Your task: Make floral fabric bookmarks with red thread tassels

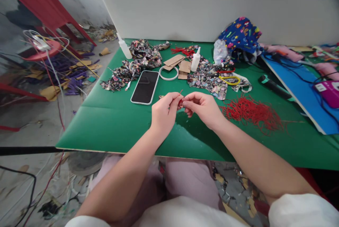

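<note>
Both my hands meet over the middle of the green table point(106, 124), fingertips nearly touching. My left hand point(167, 108) pinches a small piece with a red cord point(181, 93) sticking up from it. The fingers of my right hand point(201, 107) are pressed together at the right side of the same small piece, which they mostly hide. A pile of red cords point(251, 112) lies to the right of my right hand. Beyond my left hand is a phone point(145, 87) with a dark screen, and beside it a white ring point(168, 78).
Patterned fabric strips point(125, 71), brown card pieces point(184, 67), a white bottle point(195, 60) and another bottle point(125, 48) stand or lie farther back. Yellow-handled scissors point(230, 79) rest on fabric. At right are a black-and-green tool point(275, 87) and a blue board point(293, 91).
</note>
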Demonstrator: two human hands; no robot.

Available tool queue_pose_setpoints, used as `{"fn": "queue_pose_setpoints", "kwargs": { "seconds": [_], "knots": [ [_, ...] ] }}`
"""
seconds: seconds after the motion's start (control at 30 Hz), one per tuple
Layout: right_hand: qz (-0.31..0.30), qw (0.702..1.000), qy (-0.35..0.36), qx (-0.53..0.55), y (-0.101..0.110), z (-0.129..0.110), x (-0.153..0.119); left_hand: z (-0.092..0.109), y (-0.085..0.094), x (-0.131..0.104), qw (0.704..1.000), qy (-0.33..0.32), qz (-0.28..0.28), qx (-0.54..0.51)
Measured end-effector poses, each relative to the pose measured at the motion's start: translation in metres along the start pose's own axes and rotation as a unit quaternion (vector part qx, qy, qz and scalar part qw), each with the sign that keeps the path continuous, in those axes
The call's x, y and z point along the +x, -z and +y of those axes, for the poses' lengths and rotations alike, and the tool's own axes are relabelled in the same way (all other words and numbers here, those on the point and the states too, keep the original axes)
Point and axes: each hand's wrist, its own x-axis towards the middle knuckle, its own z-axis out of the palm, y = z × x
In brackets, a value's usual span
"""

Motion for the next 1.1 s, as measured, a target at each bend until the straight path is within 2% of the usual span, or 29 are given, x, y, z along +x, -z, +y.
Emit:
{"fn": "queue_pose_setpoints", "kwargs": {
  "seconds": [0.13, 0.3, 0.47, 0.8, 1.1],
  "knots": [
    [0.005, 1.000, 0.004, -0.008, 0.0008, -0.0009, 0.0001, -0.0027, -0.0012, 0.0000, 0.999, -0.030, 0.010, 0.031],
    [0.001, 1.000, 0.013, -0.026, -0.0004, -0.0019, -0.0010, -0.0058, -0.0009, 0.0021, 0.980, -0.115, 0.090, 0.135],
    [0.001, 1.000, 0.008, -0.030, -0.0012, -0.0029, -0.0020, -0.0048, -0.0002, 0.0024, 0.979, -0.130, 0.084, 0.130],
    [0.001, 1.000, -0.009, -0.008, -0.0009, -0.0016, -0.0008, -0.0052, -0.0001, 0.0015, 0.982, -0.115, 0.090, 0.123],
    [0.003, 0.999, -0.029, 0.038, -0.0045, -0.0003, -0.0013, -0.0050, -0.0022, -0.0002, 0.995, -0.019, 0.082, 0.048]
  ]
}}
